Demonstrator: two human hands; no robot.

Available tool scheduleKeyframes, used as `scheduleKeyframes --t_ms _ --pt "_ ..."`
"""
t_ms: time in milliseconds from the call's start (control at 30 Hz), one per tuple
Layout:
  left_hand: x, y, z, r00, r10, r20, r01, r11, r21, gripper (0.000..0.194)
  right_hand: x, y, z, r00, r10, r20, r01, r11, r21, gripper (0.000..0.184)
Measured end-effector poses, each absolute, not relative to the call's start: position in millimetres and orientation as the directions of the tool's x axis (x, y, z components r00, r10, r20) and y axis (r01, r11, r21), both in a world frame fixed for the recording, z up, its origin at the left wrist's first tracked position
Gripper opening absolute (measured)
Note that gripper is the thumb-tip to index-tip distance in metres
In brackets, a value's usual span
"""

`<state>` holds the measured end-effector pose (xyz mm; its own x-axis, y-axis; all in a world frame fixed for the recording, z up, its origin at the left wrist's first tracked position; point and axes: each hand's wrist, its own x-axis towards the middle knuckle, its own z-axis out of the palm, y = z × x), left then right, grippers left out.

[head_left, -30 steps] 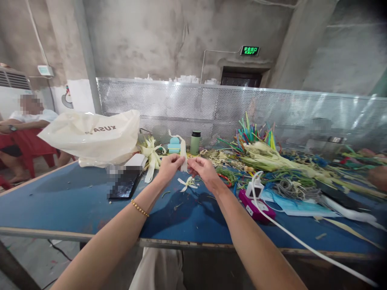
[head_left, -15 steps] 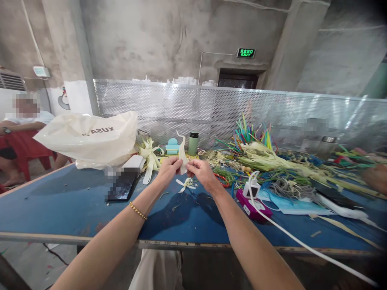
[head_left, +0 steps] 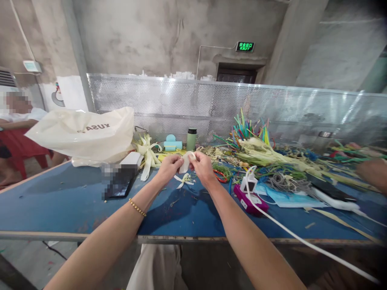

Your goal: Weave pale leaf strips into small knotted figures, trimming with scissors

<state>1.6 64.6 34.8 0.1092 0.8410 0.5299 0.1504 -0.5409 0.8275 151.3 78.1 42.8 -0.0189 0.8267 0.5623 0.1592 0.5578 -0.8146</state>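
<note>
Between my two hands, above the blue table, is a pale strip of corn husk. My left hand pinches its left side between thumb and fingers. On the other side my right hand is closed on the strip's upper right part, and its fingertips hide that end. Just below the hands lies a small star-shaped piece of knotted husk on the table. A bunch of pale husks rests to the left of my left hand.
A phone and a cream plastic bag are on the left. A green bottle stands behind my hands. Rightward are a magenta power socket, a white cable, husks and cords. A person sits far left.
The husk strip stood upright with its thin tip above my hands; now it is shorter between them, its tip bent down or hidden at my right fingers. The view has shifted slightly.
</note>
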Motion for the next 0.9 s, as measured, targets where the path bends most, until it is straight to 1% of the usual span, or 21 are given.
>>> scheduleKeyframes --t_ms 133,200,333,400,500,567,667,800,900 --pt "-3.8 65.6 35.9 0.045 0.871 0.489 0.135 -0.491 0.861 0.030 158.0 79.0 47.1 0.060 0.836 0.546 0.094 0.539 -0.837 0.025" --pt "-5.0 65.8 35.9 0.020 0.867 0.498 0.156 -0.494 0.855 0.030 156.8 75.7 48.2 0.018 0.854 0.519 0.106 0.515 -0.851 0.025" --pt "-1.6 65.8 33.7 0.030 0.837 0.547 0.241 -0.537 0.809 0.030 147.1 70.4 44.9 -0.146 0.887 0.439 0.086 0.453 -0.887 0.029" --pt "0.9 65.9 32.1 0.062 0.827 0.558 0.278 -0.551 0.787 0.029 144.5 71.5 42.3 -0.138 0.895 0.424 0.058 0.435 -0.898 0.028" --pt "3.0 65.6 30.1 0.159 0.827 0.539 0.284 -0.561 0.778 0.028 148.1 77.3 40.6 -0.068 0.874 0.482 0.092 0.487 -0.869 0.024" --pt "3.6 64.6 29.5 0.212 0.830 0.516 0.267 -0.557 0.787 0.029 153.1 82.0 41.0 -0.032 0.823 0.567 0.176 0.563 -0.807 0.020" --pt "4.3 61.8 30.1 0.234 0.849 0.474 0.206 -0.520 0.829 0.031 158.2 87.4 42.1 -0.008 0.744 0.668 0.295 0.640 -0.710 0.017" --pt "4.9 56.7 32.8 0.296 0.874 0.385 0.096 -0.428 0.899 0.032 157.4 88.3 42.0 -0.017 0.720 0.694 0.351 0.654 -0.670 0.019" --pt "3.9 54.8 34.4 0.341 0.889 0.306 0.053 -0.343 0.938 0.032 156.6 87.5 41.6 -0.013 0.711 0.703 0.370 0.656 -0.658 0.019"
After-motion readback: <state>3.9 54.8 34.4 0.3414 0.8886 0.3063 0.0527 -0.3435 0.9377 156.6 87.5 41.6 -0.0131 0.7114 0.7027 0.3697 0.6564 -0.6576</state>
